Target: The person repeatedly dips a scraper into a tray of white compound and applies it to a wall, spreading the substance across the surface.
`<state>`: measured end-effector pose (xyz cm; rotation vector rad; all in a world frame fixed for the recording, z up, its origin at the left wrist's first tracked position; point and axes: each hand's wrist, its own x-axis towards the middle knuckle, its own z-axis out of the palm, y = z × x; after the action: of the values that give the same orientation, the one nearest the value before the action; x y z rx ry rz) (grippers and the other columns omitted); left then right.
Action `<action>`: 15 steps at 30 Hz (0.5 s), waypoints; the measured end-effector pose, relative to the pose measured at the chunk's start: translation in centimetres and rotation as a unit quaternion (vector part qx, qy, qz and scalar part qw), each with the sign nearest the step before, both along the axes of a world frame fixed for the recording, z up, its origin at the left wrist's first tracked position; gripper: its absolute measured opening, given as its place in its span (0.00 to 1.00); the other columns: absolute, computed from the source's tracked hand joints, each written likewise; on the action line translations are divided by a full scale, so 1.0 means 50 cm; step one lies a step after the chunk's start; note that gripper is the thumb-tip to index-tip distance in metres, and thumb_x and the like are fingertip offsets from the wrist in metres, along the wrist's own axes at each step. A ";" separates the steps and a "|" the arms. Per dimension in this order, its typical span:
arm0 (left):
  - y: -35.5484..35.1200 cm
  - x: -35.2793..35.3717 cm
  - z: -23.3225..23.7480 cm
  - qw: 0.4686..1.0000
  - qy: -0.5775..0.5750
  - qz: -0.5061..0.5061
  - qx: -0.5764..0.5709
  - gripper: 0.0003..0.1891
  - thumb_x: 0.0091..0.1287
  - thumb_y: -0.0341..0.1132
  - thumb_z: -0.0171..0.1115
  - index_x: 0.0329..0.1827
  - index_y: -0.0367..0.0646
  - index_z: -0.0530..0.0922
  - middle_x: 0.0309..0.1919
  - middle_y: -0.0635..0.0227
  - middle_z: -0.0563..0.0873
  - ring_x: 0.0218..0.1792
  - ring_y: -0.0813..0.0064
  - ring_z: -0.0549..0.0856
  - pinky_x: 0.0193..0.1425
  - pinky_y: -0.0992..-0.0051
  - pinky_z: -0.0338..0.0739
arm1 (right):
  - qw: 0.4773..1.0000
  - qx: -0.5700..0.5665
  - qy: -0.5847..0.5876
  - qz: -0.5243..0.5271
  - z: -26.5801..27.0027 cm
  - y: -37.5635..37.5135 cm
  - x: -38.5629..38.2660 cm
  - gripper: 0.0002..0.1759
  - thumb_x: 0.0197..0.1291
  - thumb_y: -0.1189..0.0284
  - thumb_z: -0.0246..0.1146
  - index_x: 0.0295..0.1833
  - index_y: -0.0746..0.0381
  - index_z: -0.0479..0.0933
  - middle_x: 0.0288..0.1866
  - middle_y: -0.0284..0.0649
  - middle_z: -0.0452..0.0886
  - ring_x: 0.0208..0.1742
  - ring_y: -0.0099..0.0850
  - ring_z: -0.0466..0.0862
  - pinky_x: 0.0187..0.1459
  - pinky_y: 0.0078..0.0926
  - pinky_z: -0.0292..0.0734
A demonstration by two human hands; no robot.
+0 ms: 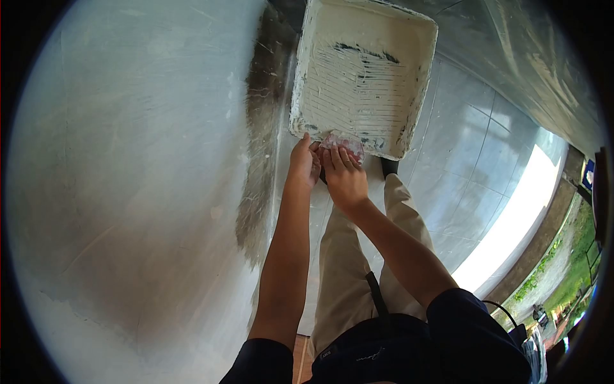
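Note:
A paint tray coated in cream-white paint extends away from me, with dark streaks on its ribbed floor. My left hand is at the tray's near left corner, thumb against the rim and fingers curled, partly hidden. Beside it, my right hand is closed over a reddish, paint-smeared piece that looks like a cloth or sponge. That piece overlaps the tray's near rim. The two hands are close together, fingertips almost meeting.
A large grey-white wall surface fills the left, with a dark rough band along its edge. Grey floor tiles lie below. Plastic sheeting hangs at upper right. My trousered legs are beneath my arms. Grass shows outside.

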<state>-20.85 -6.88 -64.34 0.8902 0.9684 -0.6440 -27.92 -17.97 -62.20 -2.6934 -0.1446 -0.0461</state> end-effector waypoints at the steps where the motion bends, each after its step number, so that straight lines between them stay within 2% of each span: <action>1: 0.000 0.003 -0.003 1.000 0.001 -0.006 0.018 0.17 0.79 0.45 0.49 0.54 0.38 0.73 0.40 0.62 0.82 0.37 0.73 0.81 0.45 0.75 0.78 | 1.000 0.000 0.000 -0.001 0.001 -0.001 0.002 0.21 0.55 0.73 0.61 0.55 0.69 0.79 0.58 0.55 0.82 0.57 0.46 0.85 0.57 0.38 0.82; 7: -0.010 0.018 -0.001 0.986 -0.017 -0.083 0.143 0.11 0.79 0.37 0.49 0.46 0.38 0.74 0.34 0.65 0.79 0.30 0.76 0.77 0.38 0.74 0.77 | 1.000 -0.003 0.011 0.006 0.009 0.002 0.009 0.21 0.55 0.74 0.62 0.55 0.71 0.78 0.57 0.57 0.82 0.58 0.46 0.84 0.57 0.37 0.82; 9: -0.007 0.018 -0.005 0.986 -0.021 -0.089 0.138 0.10 0.79 0.36 0.49 0.45 0.38 0.74 0.33 0.65 0.79 0.29 0.76 0.77 0.37 0.74 0.77 | 1.000 -0.022 0.017 0.012 0.017 0.000 0.011 0.20 0.54 0.75 0.62 0.53 0.70 0.78 0.53 0.50 0.82 0.55 0.43 0.85 0.55 0.36 0.83; 14: -0.006 0.016 -0.012 0.987 -0.029 -0.079 0.138 0.10 0.79 0.36 0.49 0.44 0.38 0.74 0.32 0.65 0.81 0.30 0.75 0.79 0.37 0.73 0.77 | 1.000 -0.017 0.015 0.017 0.018 0.003 0.006 0.20 0.54 0.75 0.62 0.53 0.71 0.78 0.52 0.52 0.82 0.55 0.43 0.85 0.55 0.35 0.83; 15: -0.007 0.016 -0.007 0.986 -0.026 -0.085 0.140 0.10 0.79 0.35 0.49 0.47 0.36 0.74 0.36 0.62 0.82 0.33 0.73 0.81 0.39 0.72 0.79 | 0.999 -0.015 0.022 0.023 0.023 0.003 0.004 0.20 0.54 0.75 0.62 0.53 0.72 0.78 0.52 0.53 0.82 0.54 0.44 0.84 0.55 0.36 0.83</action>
<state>-20.02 -7.24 -64.70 1.2424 0.9570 -0.6348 -27.70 -17.82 -61.04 -2.7175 -0.1954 0.0295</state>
